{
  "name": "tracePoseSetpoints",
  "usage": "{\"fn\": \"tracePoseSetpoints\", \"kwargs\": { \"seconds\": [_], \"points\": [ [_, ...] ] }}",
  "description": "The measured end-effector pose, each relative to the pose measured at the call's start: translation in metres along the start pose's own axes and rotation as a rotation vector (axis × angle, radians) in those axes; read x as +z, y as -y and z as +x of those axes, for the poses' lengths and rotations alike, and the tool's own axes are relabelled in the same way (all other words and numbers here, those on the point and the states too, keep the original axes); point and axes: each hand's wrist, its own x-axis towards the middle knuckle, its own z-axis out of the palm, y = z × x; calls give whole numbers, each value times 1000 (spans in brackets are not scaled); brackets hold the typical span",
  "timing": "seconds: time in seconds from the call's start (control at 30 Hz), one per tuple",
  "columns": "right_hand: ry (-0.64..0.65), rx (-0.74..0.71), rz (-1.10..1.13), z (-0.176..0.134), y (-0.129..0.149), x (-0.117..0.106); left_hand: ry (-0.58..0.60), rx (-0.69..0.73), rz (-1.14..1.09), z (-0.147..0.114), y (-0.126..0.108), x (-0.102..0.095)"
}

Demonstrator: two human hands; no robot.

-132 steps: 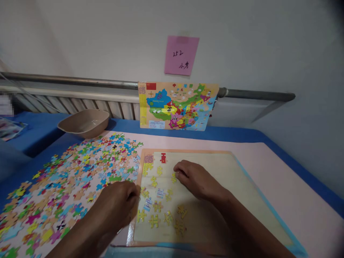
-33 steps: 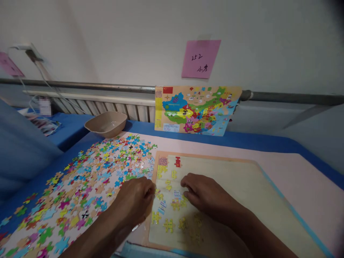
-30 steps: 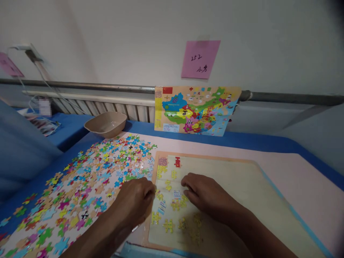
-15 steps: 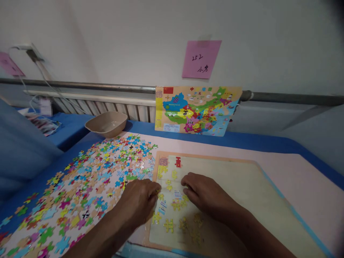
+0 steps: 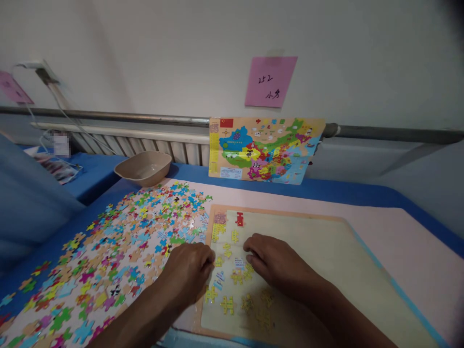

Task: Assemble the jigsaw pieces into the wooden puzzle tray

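Observation:
My left hand (image 5: 192, 266) is closed at the left edge of the puzzle board (image 5: 308, 261), its fingertips beside a small yellow puzzle piece (image 5: 218, 261). Whatever its fingers pinch, if anything, is hidden. Over the board my right hand (image 5: 270, 256) has its fingers curled in; I cannot make out what they hold. Between the hands lie yellow pieces and a white piece with blue print (image 5: 239, 263). Another white printed piece (image 5: 219, 279) rests nearer me. A red piece (image 5: 239, 219) sits near the board's top, and yellow pieces (image 5: 227, 304) lie loose along its lower left.
Many loose colourful puzzle pieces (image 5: 119, 256) spread over the table on the left. Behind them stands a beige basin (image 5: 145, 169). A printed map picture (image 5: 266, 150) leans upright against the rail (image 5: 391, 134). A pink note (image 5: 271, 82) is taped to the wall.
My left hand has drawn slightly left and down, showing more of the small yellow piece beside its fingertips. My right hand has hardly moved.

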Motion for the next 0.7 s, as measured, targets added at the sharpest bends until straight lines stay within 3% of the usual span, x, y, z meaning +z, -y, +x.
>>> {"fn": "tracePoseSetpoints", "kwargs": {
  "seconds": [0.43,0.7],
  "points": [
    [-12,-8,-9,0,3,-1,-48,-53,-109,-2,5,-1],
    [-22,-48,-16,1,6,3,-68,43,-60,-3,-3,5]
  ]
}}
